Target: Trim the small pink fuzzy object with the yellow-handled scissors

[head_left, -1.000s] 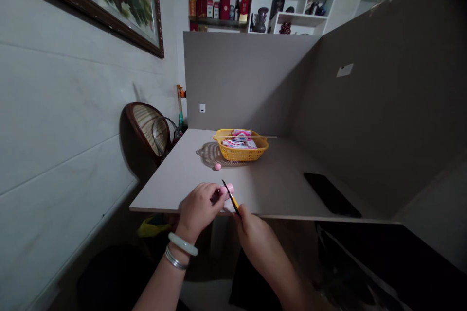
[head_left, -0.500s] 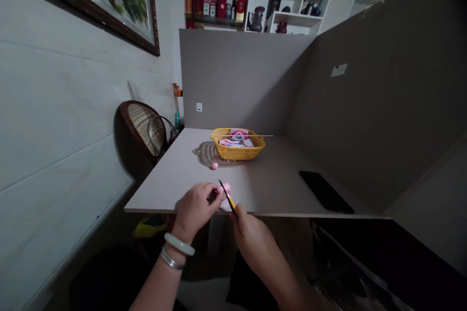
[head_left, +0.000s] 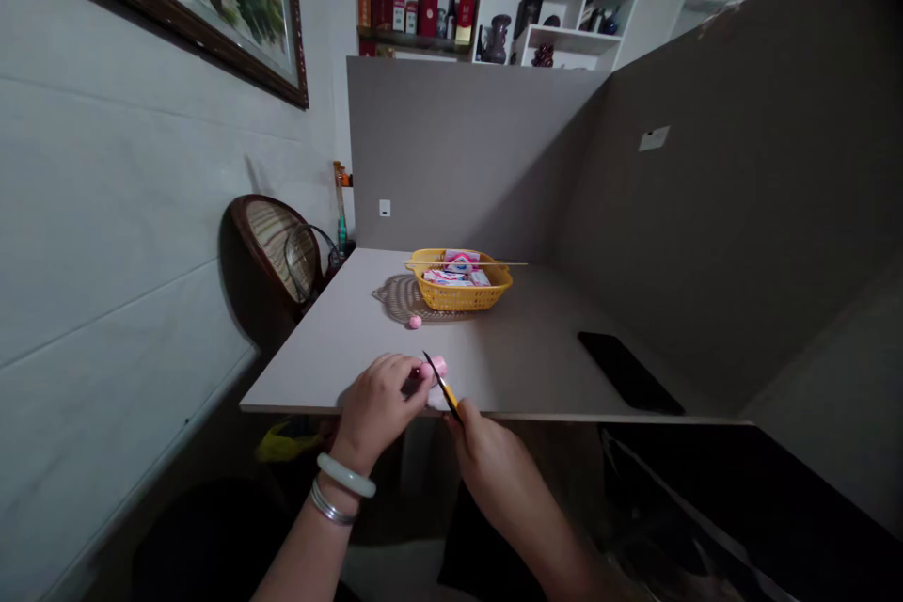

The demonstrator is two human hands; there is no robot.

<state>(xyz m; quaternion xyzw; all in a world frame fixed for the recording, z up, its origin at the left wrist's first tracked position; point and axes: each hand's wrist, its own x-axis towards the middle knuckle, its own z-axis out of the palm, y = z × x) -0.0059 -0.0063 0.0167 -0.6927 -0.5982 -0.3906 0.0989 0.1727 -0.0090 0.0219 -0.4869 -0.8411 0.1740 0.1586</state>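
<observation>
At the front edge of the table, my left hand (head_left: pixel 381 400), with a pale bangle and silver rings at the wrist, pinches a small pink lump (head_left: pixel 426 371). A pink cylinder-like piece (head_left: pixel 440 364) lies against it, partly behind the blade. My right hand (head_left: pixel 486 451) is closed round a slim black-and-yellow knife (head_left: pixel 444 386). Its dark pointed tip slants up and left across the pink material. Something white and soft-looking (head_left: pixel 438 398) sits under the knife. Farther back, a small pink ball (head_left: pixel 415 323) rests on the table.
A yellow basket (head_left: pixel 462 299) holding pink-and-white packets stands behind the ball, a thin stick (head_left: pixel 504 263) across its top. On the right lies a flat black object (head_left: pixel 627 372). Grey panels (head_left: pixel 451 150) border the table (head_left: pixel 303 367); a round-backed chair (head_left: pixel 278 240) is at left.
Almost nothing differs. The knife and my right hand have shifted very slightly down and to the right; my left hand keeps its place.
</observation>
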